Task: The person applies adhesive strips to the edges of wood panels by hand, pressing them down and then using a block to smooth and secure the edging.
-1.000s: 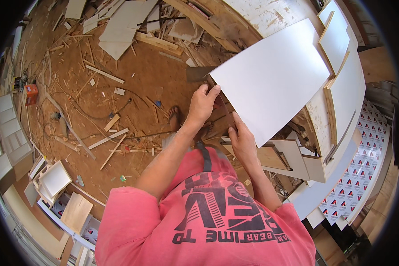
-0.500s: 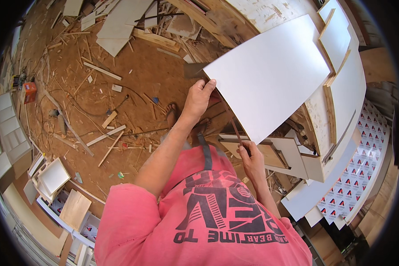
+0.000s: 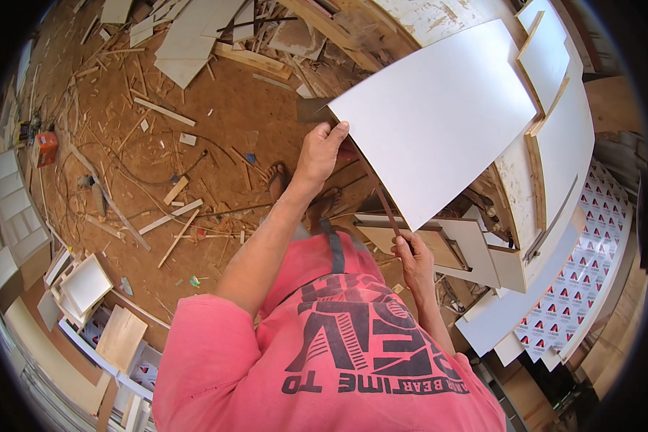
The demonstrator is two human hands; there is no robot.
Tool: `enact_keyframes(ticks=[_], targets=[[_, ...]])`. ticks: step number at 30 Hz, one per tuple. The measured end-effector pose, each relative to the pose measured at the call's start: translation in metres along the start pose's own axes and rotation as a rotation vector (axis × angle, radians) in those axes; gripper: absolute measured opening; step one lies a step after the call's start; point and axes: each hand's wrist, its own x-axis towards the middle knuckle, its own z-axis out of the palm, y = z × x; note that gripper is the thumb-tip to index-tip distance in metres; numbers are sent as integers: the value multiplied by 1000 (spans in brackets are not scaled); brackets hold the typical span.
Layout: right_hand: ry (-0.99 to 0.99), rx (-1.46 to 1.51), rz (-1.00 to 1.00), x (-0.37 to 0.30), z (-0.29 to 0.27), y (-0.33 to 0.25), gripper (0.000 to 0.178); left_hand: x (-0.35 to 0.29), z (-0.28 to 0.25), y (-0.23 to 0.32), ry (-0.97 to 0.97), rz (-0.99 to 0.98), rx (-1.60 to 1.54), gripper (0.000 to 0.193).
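Note:
A large white board [image 3: 439, 122] lies tilted in front of me, its far part resting on the workbench. My left hand [image 3: 318, 155] is closed on its near left corner, thumb on top and fingers curled below. Along the near edge runs a thin reddish-brown strip [image 3: 386, 205], slanting down from beside my left hand. My right hand [image 3: 415, 261] pinches the strip's lower end, just below the board's near right corner. Whether my left fingers also press on the strip is hidden under the board.
More white boards [image 3: 558, 173] are stacked along the bench at right, beside a sheet with printed film [image 3: 579, 266]. Wood offcuts [image 3: 164, 113] and a cable litter the brown floor at left. An orange box [image 3: 45, 149] and white box-like cabinet parts [image 3: 86, 283] stand farther left.
My right hand has shifted slightly down and to the right, drawing the strip's lower end a little away from the board's corner. My left hand has barely moved and still grips the board.

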Motion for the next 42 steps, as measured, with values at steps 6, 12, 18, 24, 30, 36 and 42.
enact_keyframes(ticks=[6, 12, 18, 24, 30, 36, 42], targets=[[19, 6, -2, 0, -1, -2, 26, 1, 2, -3, -3, 0, -97, 31], [42, 38, -33, 2, -1, 2, 26, 0, 0, 2, 35, 39, 55, 35], [44, 40, -23, 1, -1, 4, 25, 6, -3, -6, 24, 25, 111, 32], [51, 26, -37, 0, -5, 8, 23, 12, -1, -16, 13, 61, -30, 32], [122, 39, -16, -2, -6, 7, 23, 10, 1, -14, 33, 26, 21, 32], [141, 75, 18, 0, -10, 6, 22, 7, 3, -10, 1, -25, -73, 30], [167, 42, -20, 4, -13, 9, 21, 12, 2, -17, -45, 7, -114, 30]])
